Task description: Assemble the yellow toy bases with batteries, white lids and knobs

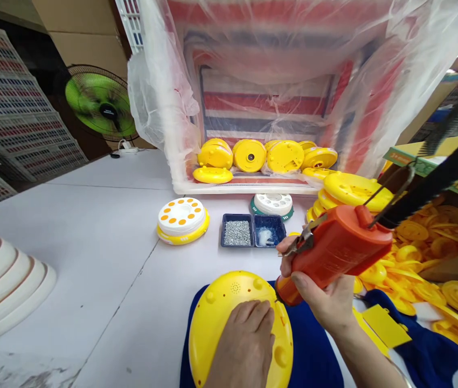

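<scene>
A round yellow plastic housing [216, 318] with small screw holes and raised round feet lies on a dark blue cloth [313, 345]. My left hand [249, 334] rests flat on top of it, the fingers stretched out and close together. My right hand [321, 296] is wrapped round an orange power screwdriver [338, 242], which hangs tilted from a black cable or hose. Its lower end is at the housing's upper right edge, just beyond my left fingertips; whether the bit sits in a hole I cannot tell.
Behind are a tray of small screws [237, 233], a tray with whitish paste [269, 231] and a white-topped round unit [182, 215]. A plastic-lined crate [249, 186] holds several yellow units. Loose yellow parts [427, 280] pile up at right; a stacked white piece [6, 291] stands left.
</scene>
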Available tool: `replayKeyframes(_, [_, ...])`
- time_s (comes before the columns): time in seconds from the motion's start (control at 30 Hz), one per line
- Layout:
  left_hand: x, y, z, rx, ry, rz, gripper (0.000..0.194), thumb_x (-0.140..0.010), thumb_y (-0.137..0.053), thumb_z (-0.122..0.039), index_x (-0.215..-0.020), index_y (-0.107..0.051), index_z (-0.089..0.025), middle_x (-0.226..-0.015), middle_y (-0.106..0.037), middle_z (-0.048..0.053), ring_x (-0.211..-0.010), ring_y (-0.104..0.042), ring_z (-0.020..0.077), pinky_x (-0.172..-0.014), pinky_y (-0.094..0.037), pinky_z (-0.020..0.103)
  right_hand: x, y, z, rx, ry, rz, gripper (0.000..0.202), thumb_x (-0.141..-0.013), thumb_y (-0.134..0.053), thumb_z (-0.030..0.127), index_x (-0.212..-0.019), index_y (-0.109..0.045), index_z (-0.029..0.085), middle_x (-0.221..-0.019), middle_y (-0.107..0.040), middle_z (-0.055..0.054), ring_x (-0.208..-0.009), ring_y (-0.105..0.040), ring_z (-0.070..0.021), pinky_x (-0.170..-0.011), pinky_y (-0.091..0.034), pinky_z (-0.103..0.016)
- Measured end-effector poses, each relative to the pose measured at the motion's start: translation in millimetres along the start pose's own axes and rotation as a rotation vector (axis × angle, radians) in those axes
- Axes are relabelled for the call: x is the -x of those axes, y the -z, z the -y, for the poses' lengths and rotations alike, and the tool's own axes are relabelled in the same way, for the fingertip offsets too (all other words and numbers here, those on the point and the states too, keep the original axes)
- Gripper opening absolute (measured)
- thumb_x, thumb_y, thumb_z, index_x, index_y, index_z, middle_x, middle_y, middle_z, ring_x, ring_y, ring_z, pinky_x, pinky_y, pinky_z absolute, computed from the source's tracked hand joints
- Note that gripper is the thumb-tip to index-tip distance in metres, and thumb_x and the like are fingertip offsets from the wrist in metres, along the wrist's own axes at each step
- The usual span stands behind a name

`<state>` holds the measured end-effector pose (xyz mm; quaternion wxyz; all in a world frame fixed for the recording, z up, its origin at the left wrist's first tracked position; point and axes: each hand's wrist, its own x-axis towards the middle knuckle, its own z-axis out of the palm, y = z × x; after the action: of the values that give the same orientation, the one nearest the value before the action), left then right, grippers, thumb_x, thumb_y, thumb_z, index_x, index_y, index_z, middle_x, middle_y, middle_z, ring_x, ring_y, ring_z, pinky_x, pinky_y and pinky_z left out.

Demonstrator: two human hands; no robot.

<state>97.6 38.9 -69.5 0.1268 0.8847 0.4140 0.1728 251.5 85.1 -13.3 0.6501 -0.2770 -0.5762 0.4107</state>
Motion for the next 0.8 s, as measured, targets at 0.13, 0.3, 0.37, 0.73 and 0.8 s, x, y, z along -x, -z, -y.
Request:
replayKeyframes(0.13, [0.3,1.2,-0.6,0.024,-0.008,-0.003,0.035,-0.092,-0.045,-0.015,-0.124,-0.058,-0.011,-0.122,-0.067,0.010,-0.115,-0.060,0.0257,-0.102,-0.050,0.045,0.6,3.3,0.4,0.036,-0.027,0.090,0.031,-0.084,-0.066,0.022,-0.109,-0.049,0.027,-0.095,-0.060,-0.004,-0.066,-0.060,-0.0153,-0.058,-0.054,-0.031])
replayKeyframes(0.3, [2.1,1.1,-0.9,0.047,0.012,0.021,0.032,-0.092,-0.045,-0.015,-0.121,-0.060,-0.011,-0.121,-0.067,0.010,-0.114,-0.060,0.0256,-0.103,-0.049,0.046,-0.2,3.6,1.1,0.102,-0.020,0.076,0.021,-0.078,-0.068,0.021,-0.094,-0.054,0.023,-0.080,-0.057,-0.001,-0.072,-0.062,-0.0177,-0.060,-0.053,-0.029])
replayKeyframes(0.37, [1.3,-0.4,-1.4,0.034,0.007,0.011,0.032,-0.092,-0.046,-0.015,-0.121,-0.060,-0.011,-0.120,-0.067,0.011,-0.113,-0.060,0.0258,-0.103,-0.049,0.046,-0.4,2.3,0.0,0.110,-0.013,0.083,0.018,-0.077,-0.067,0.021,-0.092,-0.056,0.023,-0.078,-0.057,0.000,-0.072,-0.061,-0.0172,-0.059,-0.051,-0.027])
replayKeyframes(0.73, [42.6,19.3,41.4,0.202,0.367,-0.305,0.041,-0.094,-0.045,-0.036,-0.133,-0.050,-0.023,-0.141,-0.054,0.012,-0.130,-0.050,0.0276,-0.106,-0.044,0.055,-25.8,21.7,31.8,0.140,0.141,-0.176,0.014,-0.080,-0.072,0.026,-0.091,-0.063,0.022,-0.093,-0.068,-0.006,-0.068,-0.060,-0.0185,-0.062,-0.050,-0.034])
replayKeyframes(0.8, [54.4,25.6,58.8,0.398,0.613,-0.303,0.048,-0.092,-0.047,-0.046,-0.132,-0.049,-0.019,-0.139,-0.055,0.014,-0.128,-0.052,0.0284,-0.107,-0.041,0.054,-28.7,39.7,35.1,0.231,0.133,-0.252,0.014,-0.076,-0.074,0.025,-0.087,-0.065,0.022,-0.088,-0.069,-0.006,-0.067,-0.061,-0.0197,-0.060,-0.051,-0.035])
